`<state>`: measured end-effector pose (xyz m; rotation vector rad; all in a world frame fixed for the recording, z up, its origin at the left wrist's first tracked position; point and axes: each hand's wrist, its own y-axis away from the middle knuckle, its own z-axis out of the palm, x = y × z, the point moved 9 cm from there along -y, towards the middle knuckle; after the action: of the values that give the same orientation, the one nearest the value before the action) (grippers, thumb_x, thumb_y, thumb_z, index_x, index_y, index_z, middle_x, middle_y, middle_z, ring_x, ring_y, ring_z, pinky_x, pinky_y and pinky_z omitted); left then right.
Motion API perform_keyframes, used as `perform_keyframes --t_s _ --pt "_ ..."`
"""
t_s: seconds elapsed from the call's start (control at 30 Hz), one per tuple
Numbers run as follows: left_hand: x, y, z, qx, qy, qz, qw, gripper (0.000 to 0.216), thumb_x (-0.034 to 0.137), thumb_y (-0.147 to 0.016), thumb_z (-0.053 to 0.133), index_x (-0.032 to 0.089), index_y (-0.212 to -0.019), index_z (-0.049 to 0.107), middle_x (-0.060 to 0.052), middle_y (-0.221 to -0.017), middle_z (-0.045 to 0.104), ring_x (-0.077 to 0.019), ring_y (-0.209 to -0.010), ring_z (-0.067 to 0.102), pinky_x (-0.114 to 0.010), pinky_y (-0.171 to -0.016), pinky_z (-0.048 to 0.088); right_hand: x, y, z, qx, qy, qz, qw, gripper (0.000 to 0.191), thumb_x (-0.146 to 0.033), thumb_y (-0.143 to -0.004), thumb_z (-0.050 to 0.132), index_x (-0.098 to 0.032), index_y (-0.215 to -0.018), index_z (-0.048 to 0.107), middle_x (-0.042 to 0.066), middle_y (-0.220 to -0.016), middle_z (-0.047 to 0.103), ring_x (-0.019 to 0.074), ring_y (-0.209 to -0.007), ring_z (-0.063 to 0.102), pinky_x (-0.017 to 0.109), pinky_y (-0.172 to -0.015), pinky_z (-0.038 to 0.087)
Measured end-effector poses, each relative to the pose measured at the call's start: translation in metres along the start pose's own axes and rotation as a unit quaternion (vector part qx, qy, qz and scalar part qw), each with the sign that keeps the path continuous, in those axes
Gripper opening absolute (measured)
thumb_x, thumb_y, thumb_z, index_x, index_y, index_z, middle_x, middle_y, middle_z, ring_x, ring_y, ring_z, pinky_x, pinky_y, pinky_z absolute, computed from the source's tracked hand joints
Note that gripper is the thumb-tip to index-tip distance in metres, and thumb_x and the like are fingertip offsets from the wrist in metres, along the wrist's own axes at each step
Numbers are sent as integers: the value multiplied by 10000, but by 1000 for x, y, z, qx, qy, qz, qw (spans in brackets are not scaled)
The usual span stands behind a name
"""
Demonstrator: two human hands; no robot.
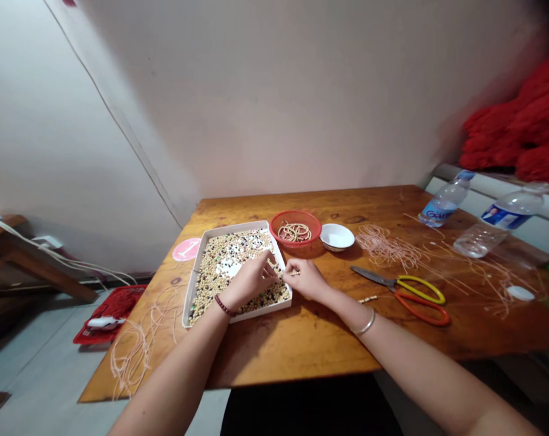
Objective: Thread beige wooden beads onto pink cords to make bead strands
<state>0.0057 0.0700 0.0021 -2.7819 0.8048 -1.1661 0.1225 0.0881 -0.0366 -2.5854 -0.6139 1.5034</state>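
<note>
A shallow white tray (189, 300) holds many small beads (210, 278), mostly tan with dark and white ones among them. Over its right half is my left hand (251, 280), fingers curled in a pinch; whatever is between the fingertips is too small to make out. At the tray's right edge my right hand (307, 280) is closed, with a short strung row of beads (294, 272) showing at its fingers. The two hands are close together but apart. Beneath my right forearm, another short beaded piece (368, 299) lies on the table.
Behind the tray stand a red basket (296, 243) with beaded strands and a white bowl (337, 238). Scissors (399, 284), tangled pink cord (387, 247) and two plastic bottles (443, 203) are to the right. More cord (131, 357) lies at the left edge of the wooden table (296, 357).
</note>
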Motion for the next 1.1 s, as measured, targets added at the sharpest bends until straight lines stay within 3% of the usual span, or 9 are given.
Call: perform_keyframes --t_s 0.5,0.77,0.93,1.1 --pt "-2 2 1 -9 4 -18 1000 308 205 -733 656 208 -959 448 -22 -779 690 -165 -656 649 -224 -559 459 -5 -1 1 5 -2 3 1000 92 -234 -684 561 -164 -627 579 1 -625 617 129 -608 552 207 -570 395" --pt "3 2 -1 -2 -12 13 1000 251 145 -725 639 192 -896 461 -19 -772 675 -151 -673 639 -222 -581 454 -6 0 -6 20 -10 12 1000 84 -219 -675 559 -171 -611 585 2 -619 628 127 -591 548 210 -565 402" --pt "6 3 2 -11 -11 20 1000 268 151 -729 648 197 -923 468 -3 -757 678 -144 -659 630 -213 -577 435 -8 -1 1 -18 -41 1 999 70 -204 -668 556 -164 -612 574 5 -633 624 129 -618 559 206 -574 416" --pt "9 3 -4 7 -23 18 1000 254 137 -723 630 191 -919 477 -1 -747 657 -139 -657 610 -210 -571 412 -9 -1 -6 9 -31 1 999 75 -202 -665 567 -160 -605 582 -5 -597 608 115 -572 536 198 -548 400"
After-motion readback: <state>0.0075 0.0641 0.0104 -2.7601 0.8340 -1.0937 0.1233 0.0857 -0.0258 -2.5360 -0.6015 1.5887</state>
